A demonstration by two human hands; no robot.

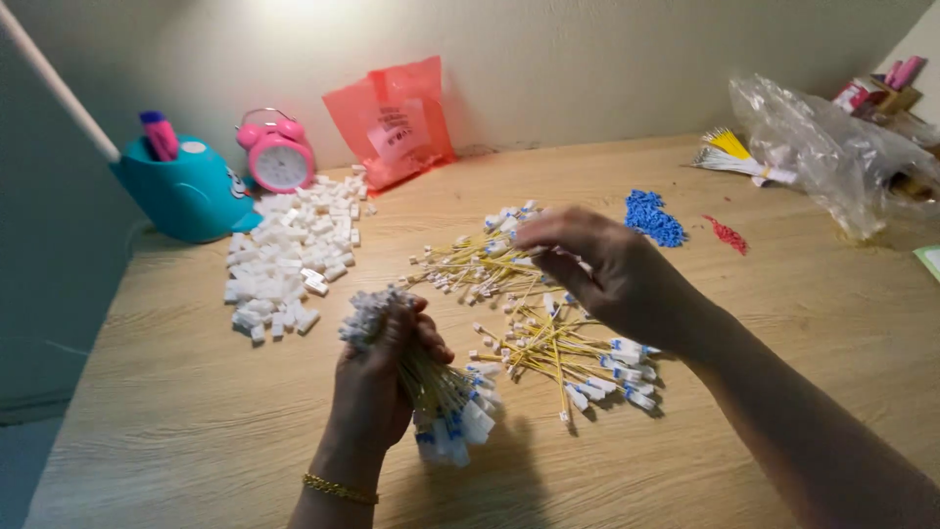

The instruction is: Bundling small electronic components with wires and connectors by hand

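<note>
The left hand (377, 377) clenches a bundle of yellow wires (441, 397), its long axis running eleven-to-five. The right hand (597, 269), at two o'clock, pinches into the loose wire pile (534, 313) directly beneath.

Light: bright and warm, from above at the far wall (548, 59).
Glare: pale patch high on that wall.
Shadows: soft, beneath the hands on the counter (196, 421).
Blur: right hand (607, 269) slightly smeared.
Edges: mild bending.
</note>
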